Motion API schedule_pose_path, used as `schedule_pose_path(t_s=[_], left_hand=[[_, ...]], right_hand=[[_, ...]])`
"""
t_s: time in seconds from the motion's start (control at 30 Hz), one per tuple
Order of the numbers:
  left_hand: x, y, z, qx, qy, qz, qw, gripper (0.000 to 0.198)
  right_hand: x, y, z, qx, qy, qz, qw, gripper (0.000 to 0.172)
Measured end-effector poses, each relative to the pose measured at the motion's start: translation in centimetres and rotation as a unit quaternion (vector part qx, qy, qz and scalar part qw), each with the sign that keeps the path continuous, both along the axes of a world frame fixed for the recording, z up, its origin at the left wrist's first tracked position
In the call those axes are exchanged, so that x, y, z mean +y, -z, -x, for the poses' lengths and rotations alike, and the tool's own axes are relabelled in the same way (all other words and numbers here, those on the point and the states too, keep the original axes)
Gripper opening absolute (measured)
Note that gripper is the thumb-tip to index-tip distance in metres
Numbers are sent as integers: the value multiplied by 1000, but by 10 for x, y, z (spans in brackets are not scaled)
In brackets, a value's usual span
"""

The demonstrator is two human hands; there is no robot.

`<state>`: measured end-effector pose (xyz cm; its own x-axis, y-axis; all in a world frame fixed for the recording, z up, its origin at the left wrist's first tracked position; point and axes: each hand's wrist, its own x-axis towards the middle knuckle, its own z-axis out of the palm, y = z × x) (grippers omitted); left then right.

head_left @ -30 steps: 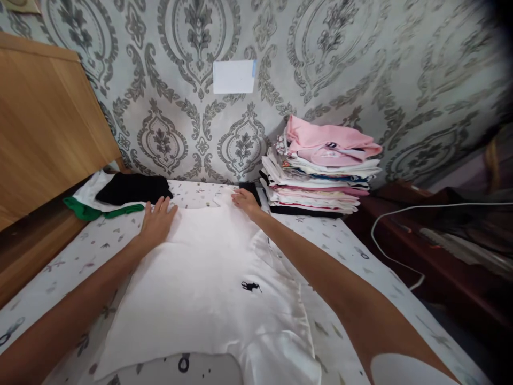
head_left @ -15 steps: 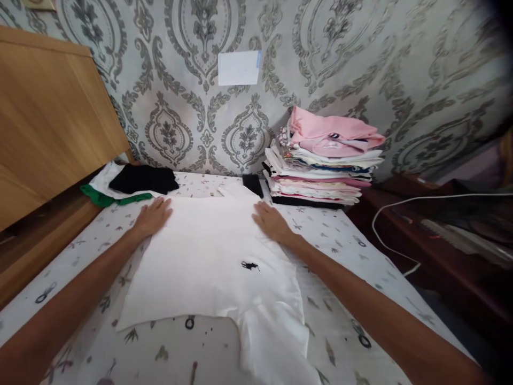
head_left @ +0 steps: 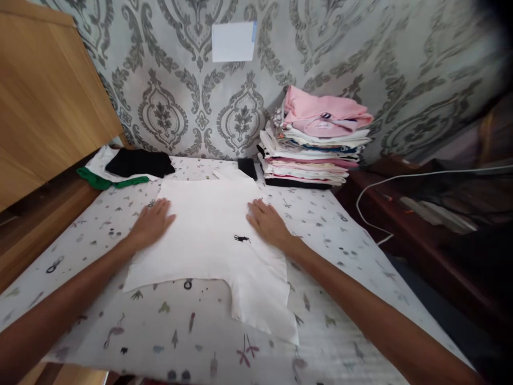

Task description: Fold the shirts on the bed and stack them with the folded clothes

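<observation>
Resting palm-down, fingers loosely spread and grasping nothing, the left hand and right hand lie at opposite edges of a white short-sleeved shirt on the printed sheet. Spreading it out looks nearly done, with no fold made yet; a folded-clothes stack stands beyond, beside the wall.

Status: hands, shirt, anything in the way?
Left hand, right hand open, palms down at opposite sides of white shirt. Shirt spread on patterned sheet. Closest item: dark flat object near far edge, beside clothes stack.
</observation>
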<state>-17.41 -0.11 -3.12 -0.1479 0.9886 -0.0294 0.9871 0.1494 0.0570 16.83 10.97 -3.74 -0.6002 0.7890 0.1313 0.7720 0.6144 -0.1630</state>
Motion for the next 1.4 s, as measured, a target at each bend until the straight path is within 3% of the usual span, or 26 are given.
schedule_pose_path(t_s=[0.1, 0.27, 0.33, 0.5, 0.6, 0.77, 0.87, 0.97, 1.03, 1.13, 1.2, 1.3, 1.4], left_hand=[[-10, -6, -3, 25, -27, -11, 999, 70], [-49, 1, -60, -20, 153, -17, 988, 71], [-64, 4, -59, -24, 161, -11, 987, 71], [-86, 4, -11, -3, 87, -7, 996, 74], [-93, 3, 0, 19, 76, -20, 997, 75], [-97, 0, -27, 26, 173, -74, 982, 66], [-95, 1, -53, -5, 250, -70, 966, 58], [-92, 4, -67, -13, 302, -53, 952, 55], [-88, 6, -63, -9, 306, -44, 951, 55], [-82, 9, -38, -6, 263, -46, 964, 55], [-75, 11, -18, -3, 204, -45, 978, 55], [-55, 12, 1, 6, 112, -47, 993, 61], [-21, 8, 0, 6, 96, -56, 994, 65]], right_hand=[[-26, -5, 5, 30, -1, -19, 999, 55], [-101, -5, 14, 25, -137, 9, 990, 54], [-120, -2, 1, 19, -131, 15, 991, 53], [-142, 8, -56, 55, -77, -20, 995, 47], [-157, 4, -85, 83, -80, -19, 993, 49], [-185, -19, -111, 88, -200, 7, 976, 59], [-191, -29, -108, 96, -215, 13, 972, 47], [-188, -44, -101, 114, -186, 64, 974, 30], [-182, -59, -101, 105, -180, 127, 970, 22], [-162, -78, -105, 94, -168, 231, 954, 23], [-137, -80, -100, 122, -128, 264, 948, 26], [-82, -65, -72, 197, -87, 198, 956, 27], [-12, -46, -23, 224, -101, 121, 962, 24]])
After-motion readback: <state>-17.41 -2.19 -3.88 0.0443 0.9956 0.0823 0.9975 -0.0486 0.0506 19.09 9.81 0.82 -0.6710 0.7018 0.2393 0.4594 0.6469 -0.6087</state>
